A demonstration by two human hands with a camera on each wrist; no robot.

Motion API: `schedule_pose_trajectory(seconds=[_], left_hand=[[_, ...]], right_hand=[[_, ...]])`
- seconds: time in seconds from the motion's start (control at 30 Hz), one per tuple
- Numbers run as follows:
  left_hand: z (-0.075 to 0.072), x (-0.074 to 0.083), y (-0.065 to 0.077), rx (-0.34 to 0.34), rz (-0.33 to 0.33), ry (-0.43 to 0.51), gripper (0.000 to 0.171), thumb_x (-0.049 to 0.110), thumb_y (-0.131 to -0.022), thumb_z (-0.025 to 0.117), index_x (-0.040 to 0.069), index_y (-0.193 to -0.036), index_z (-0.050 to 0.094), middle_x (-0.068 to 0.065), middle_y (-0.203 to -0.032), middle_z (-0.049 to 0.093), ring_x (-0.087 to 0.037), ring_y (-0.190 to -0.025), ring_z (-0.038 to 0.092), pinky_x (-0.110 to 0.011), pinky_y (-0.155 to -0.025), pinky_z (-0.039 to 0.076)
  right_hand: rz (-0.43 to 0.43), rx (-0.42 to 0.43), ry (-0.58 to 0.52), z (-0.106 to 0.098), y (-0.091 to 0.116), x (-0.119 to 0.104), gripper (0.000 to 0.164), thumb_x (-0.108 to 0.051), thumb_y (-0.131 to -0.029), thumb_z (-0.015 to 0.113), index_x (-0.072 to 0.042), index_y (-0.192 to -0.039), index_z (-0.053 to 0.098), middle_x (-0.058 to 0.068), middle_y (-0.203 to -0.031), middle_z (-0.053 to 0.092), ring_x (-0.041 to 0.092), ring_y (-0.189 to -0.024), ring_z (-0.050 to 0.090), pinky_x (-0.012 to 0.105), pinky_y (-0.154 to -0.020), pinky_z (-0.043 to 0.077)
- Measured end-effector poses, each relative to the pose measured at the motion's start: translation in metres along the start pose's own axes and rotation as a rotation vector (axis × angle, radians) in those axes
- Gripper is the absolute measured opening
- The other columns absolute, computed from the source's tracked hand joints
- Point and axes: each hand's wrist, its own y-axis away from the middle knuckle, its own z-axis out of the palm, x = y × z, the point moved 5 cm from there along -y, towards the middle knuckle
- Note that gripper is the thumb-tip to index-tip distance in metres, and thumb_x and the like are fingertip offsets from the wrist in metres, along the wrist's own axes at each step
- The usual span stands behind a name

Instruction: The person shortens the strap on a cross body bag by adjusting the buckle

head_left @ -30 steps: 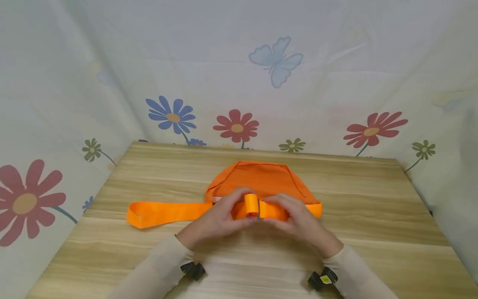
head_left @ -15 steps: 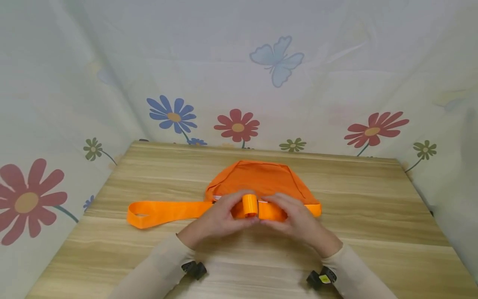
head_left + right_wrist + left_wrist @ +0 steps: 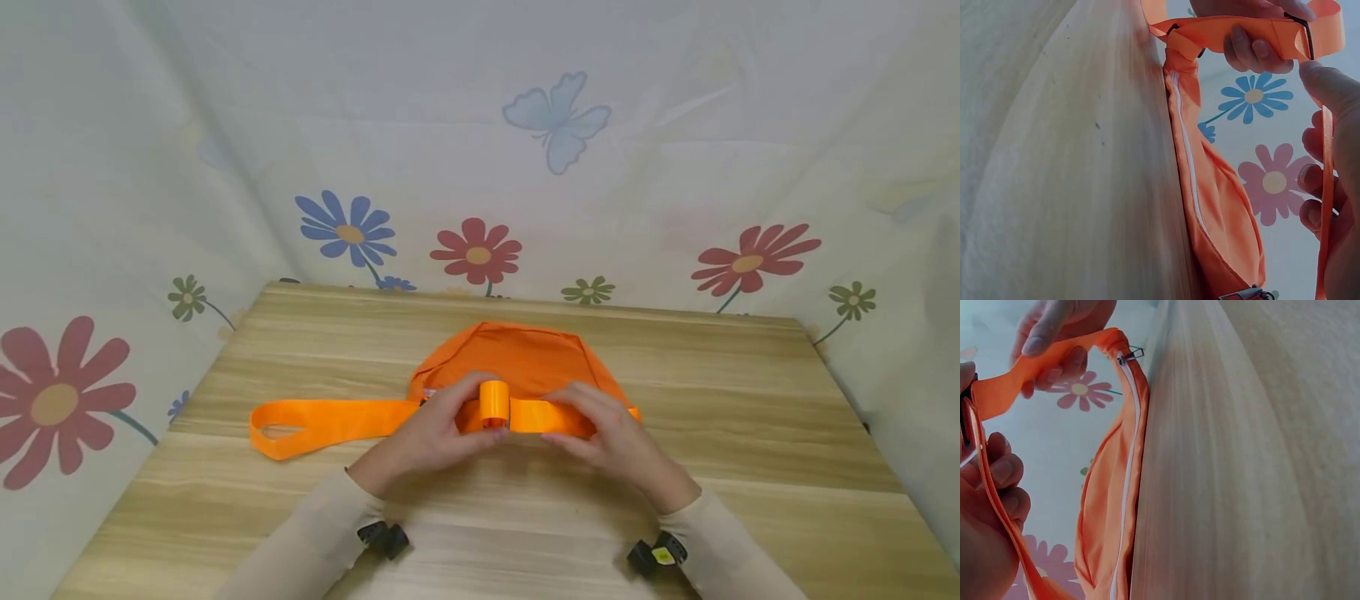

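An orange waist bag (image 3: 517, 354) lies on the table, its orange strap drawn up in front of it. My left hand (image 3: 435, 429) pinches the strap beside a black slider buckle (image 3: 1309, 39), where the webbing stands up in a small loop (image 3: 494, 402). My right hand (image 3: 615, 437) holds the strap farther right, thumb below and fingers above. Between the hands runs a flat stretch of strap (image 3: 529, 416). A longer folded loop of strap (image 3: 330, 418) extends left along the table. The left wrist view shows the bag's white zip (image 3: 1130, 434) with its metal pull (image 3: 1135, 355).
The wood-grain table (image 3: 480, 533) carries the bag and reaches back to a pale curtain (image 3: 420, 108) printed with flowers and a butterfly. Curtain also hangs along both sides. A black camera (image 3: 386, 540) is strapped on each sleeved wrist.
My right hand has slid right along the strap, and my left hand has shifted slightly left with the small loop. More flat strap now shows between the hands.
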Motion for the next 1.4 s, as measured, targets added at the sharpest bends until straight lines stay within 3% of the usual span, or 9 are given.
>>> schedule_pose_trajectory(seconds=[0.2, 0.47, 0.6, 0.77, 1.07, 1.23, 1.4], left_hand=[[0.0, -0.001, 0.001, -0.019, -0.025, 0.008, 0.053, 0.033, -0.097, 0.083, 0.025, -0.141, 0.054, 0.011, -0.119, 0.065, -0.013, -0.113, 0.062, -0.037, -0.106, 0.057], [0.006, 0.002, -0.002, -0.07, 0.022, 0.055, 0.048, 0.031, -0.096, 0.084, 0.025, -0.135, 0.056, 0.008, -0.121, 0.066, -0.014, -0.11, 0.063, -0.033, -0.105, 0.057], [0.008, 0.003, -0.004, -0.079, 0.015, -0.001, 0.056, 0.033, -0.091, 0.088, 0.023, -0.136, 0.056, 0.009, -0.124, 0.068, -0.012, -0.111, 0.065, -0.034, -0.106, 0.058], [0.007, 0.006, -0.005, -0.059, -0.042, -0.083, 0.078, 0.034, -0.083, 0.094, 0.02, -0.143, 0.046, 0.004, -0.126, 0.07, -0.015, -0.111, 0.067, -0.041, -0.107, 0.059], [0.008, 0.009, -0.011, -0.076, -0.051, -0.182, 0.085, 0.038, -0.077, 0.096, 0.023, -0.142, 0.043, 0.003, -0.124, 0.073, -0.017, -0.111, 0.071, -0.042, -0.107, 0.06], [0.009, 0.01, -0.013, -0.116, -0.011, -0.186, 0.081, 0.038, -0.077, 0.096, 0.022, -0.141, 0.048, 0.007, -0.126, 0.073, -0.013, -0.11, 0.071, -0.039, -0.109, 0.059], [0.008, 0.01, -0.012, -0.15, -0.025, -0.224, 0.062, 0.039, -0.086, 0.091, 0.025, -0.139, 0.062, 0.013, -0.127, 0.071, -0.007, -0.112, 0.067, -0.035, -0.109, 0.058]], right_hand=[[0.034, 0.008, -0.113, 0.004, 0.0, -0.002, 0.046, -0.002, -0.087, 0.088, -0.012, -0.128, 0.07, 0.001, -0.119, 0.073, 0.014, -0.104, 0.067, 0.019, -0.095, 0.055], [0.06, -0.001, -0.15, 0.012, -0.003, -0.007, 0.046, -0.003, -0.089, 0.087, -0.013, -0.13, 0.069, 0.002, -0.123, 0.073, 0.015, -0.109, 0.067, 0.02, -0.1, 0.054], [0.031, -0.005, -0.142, 0.014, -0.006, -0.01, 0.048, -0.004, -0.087, 0.089, -0.012, -0.131, 0.07, 0.003, -0.123, 0.074, 0.017, -0.111, 0.069, 0.02, -0.104, 0.054], [-0.015, 0.003, -0.115, 0.014, -0.009, -0.014, 0.051, -0.006, -0.084, 0.091, -0.009, -0.131, 0.071, 0.005, -0.12, 0.075, 0.019, -0.107, 0.07, 0.02, -0.103, 0.055], [-0.079, 0.032, -0.065, 0.014, -0.011, -0.016, 0.053, -0.035, -0.094, 0.082, -0.004, -0.135, 0.071, 0.008, -0.12, 0.078, 0.02, -0.1, 0.069, 0.022, -0.091, 0.059], [-0.043, 0.014, -0.08, 0.013, -0.012, -0.016, 0.053, -0.018, -0.088, 0.091, -0.004, -0.135, 0.071, 0.008, -0.118, 0.077, 0.019, -0.1, 0.069, 0.025, -0.09, 0.06], [0.039, -0.011, -0.086, 0.01, -0.012, -0.014, 0.056, -0.009, -0.081, 0.094, -0.005, -0.133, 0.072, 0.007, -0.122, 0.077, 0.019, -0.107, 0.072, 0.026, -0.098, 0.06]])
